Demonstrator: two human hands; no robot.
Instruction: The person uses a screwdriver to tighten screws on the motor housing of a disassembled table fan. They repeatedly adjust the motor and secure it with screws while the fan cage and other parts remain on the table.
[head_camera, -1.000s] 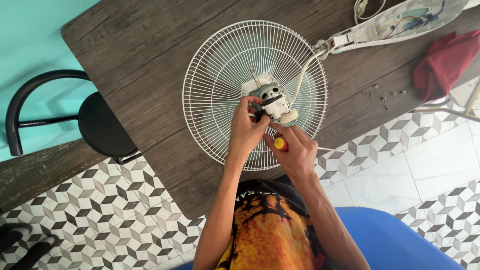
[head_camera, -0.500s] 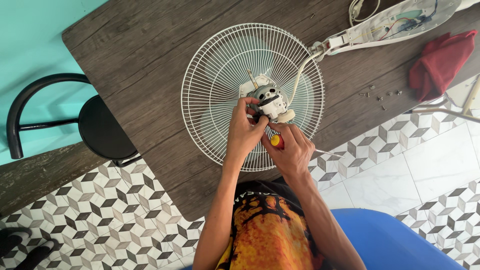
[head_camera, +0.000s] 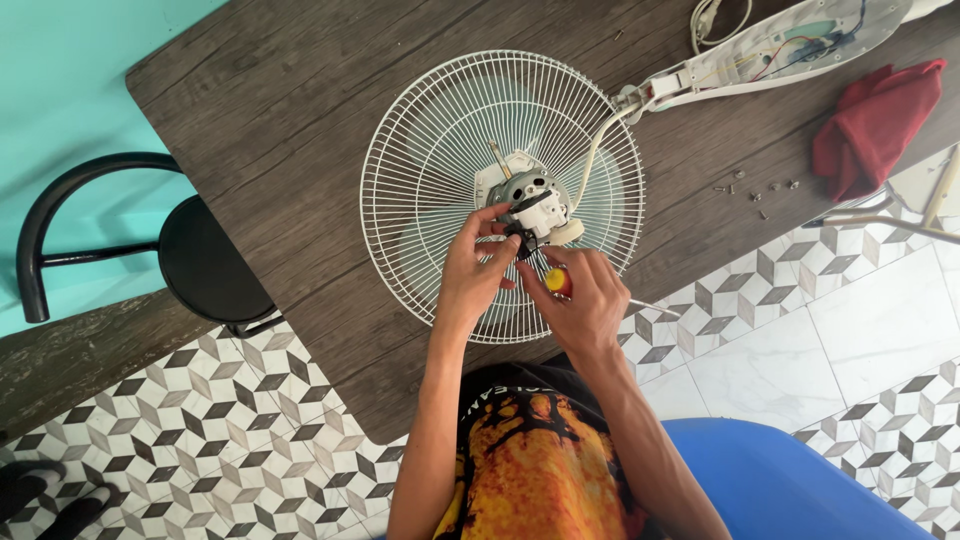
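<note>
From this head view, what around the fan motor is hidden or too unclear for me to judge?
- Screwdriver tip: head view, hidden behind the right hand and the motor.
- Left hand contact point on the motor: fingertips cover it.
- Small screws on the table: too small to count or type.
- Opened fan base: cut off by the top edge; wiring is tiny.
- Fan grille lower rim: behind both hands.

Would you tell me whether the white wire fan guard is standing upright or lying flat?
Lying flat: white wire fan guard rests face-down on the dark wooden table.
</note>
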